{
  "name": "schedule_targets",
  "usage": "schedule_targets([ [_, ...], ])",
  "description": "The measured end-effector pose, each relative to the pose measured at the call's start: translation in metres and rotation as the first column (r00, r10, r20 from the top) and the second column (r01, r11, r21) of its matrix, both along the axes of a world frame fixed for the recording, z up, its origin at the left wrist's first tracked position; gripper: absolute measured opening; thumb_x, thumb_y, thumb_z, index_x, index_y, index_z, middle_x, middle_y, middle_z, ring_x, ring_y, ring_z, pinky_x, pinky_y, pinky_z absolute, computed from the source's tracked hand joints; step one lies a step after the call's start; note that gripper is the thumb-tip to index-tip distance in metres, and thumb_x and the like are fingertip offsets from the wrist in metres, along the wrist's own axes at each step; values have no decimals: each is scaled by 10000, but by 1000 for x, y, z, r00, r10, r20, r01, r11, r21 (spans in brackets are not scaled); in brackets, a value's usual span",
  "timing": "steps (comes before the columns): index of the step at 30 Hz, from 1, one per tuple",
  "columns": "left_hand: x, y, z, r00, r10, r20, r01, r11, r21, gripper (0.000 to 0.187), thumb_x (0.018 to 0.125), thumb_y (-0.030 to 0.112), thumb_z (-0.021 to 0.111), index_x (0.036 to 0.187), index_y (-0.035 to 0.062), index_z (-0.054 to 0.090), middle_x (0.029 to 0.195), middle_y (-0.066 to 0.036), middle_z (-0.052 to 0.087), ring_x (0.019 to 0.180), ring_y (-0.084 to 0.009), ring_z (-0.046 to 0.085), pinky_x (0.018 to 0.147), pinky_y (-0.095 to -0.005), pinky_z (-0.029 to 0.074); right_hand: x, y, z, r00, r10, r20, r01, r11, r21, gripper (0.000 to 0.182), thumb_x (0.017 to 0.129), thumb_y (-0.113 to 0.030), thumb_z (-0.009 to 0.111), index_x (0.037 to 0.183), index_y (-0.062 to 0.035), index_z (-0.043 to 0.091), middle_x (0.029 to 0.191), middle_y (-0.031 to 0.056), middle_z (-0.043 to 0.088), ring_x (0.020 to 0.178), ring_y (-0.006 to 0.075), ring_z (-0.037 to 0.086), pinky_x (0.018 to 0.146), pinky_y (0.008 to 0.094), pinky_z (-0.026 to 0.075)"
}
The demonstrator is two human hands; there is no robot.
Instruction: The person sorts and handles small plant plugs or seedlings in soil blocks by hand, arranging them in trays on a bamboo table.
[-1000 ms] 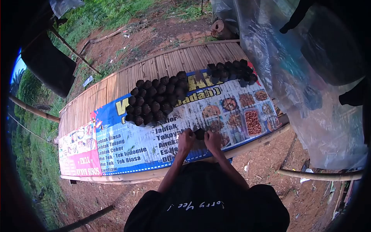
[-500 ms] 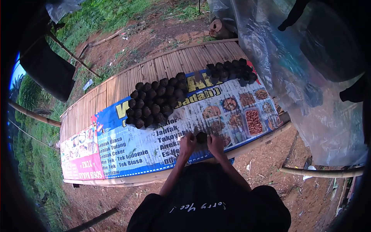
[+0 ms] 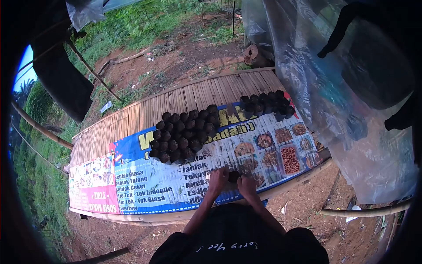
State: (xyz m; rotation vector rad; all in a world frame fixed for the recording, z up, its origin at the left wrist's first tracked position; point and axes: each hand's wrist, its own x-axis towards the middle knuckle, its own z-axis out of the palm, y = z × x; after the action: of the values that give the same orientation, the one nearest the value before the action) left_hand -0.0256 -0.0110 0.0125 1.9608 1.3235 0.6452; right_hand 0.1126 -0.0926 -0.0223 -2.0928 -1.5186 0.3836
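Note:
A small black pot-like piece (image 3: 234, 176) is between my two hands, near the front edge of the banner-covered bamboo table (image 3: 154, 99). My left hand (image 3: 218, 179) is at its left side with fingers bent against it. My right hand (image 3: 246, 185) is at its lower right, fingers curled close to its edge; whether they grip it is too small to tell. Beyond my hands, a large cluster of dark, filled pieces (image 3: 184, 134) stands packed together on the banner. A second cluster of black pieces (image 3: 268, 104) stands at the back right.
Clear plastic sheeting (image 3: 303, 88) hangs along the right side. A bamboo pole (image 3: 369, 211) crosses at lower right, and another pole (image 3: 41, 127) slants at the left. A hollow log (image 3: 252, 55) lies behind the table on bare soil.
The view has tilted, so the table appears lower. My left hand has shifted over the near side of the black piece, and my right hand has moved lower beside it.

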Motion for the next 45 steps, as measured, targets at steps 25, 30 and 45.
schedule_targets([
  [25, 3, 11, -25, 998, -6, -66, 13, 994, 110, 204, 771, 225, 649, 783, 25, 609, 768, -231, 637, 724, -407, 625, 652, -497, 491, 1, 3, -10, 999, -13, 31, 18, 987, -159, 434, 864, -406, 505, 743, -21, 665, 688, 226, 630, 700, 421, 629, 663, 516, 492],
  [30, 6, 9, -12, 994, -25, -104, 36, 994, 104, 118, 800, 112, 544, 754, 24, 609, 704, -241, 615, 660, -416, 610, 615, -510, 485, 0, 4, -11, 997, -57, -47, 50, 990, -135, 330, 833, -327, 524, 749, -38, 660, 712, 209, 634, 797, 417, 609, 747, 538, 464],
  [45, -4, 2, -11, 1000, -4, 22, 4, 1000, -7, 146, 715, 114, 590, 798, -2, 618, 698, -208, 623, 673, -387, 620, 651, -459, 497, 13, 10, -26, 992, -2, 127, 11, 997, -72, 309, 836, -313, 525, 747, -49, 661, 675, 201, 622, 690, 412, 604, 848, 522, 422],
])
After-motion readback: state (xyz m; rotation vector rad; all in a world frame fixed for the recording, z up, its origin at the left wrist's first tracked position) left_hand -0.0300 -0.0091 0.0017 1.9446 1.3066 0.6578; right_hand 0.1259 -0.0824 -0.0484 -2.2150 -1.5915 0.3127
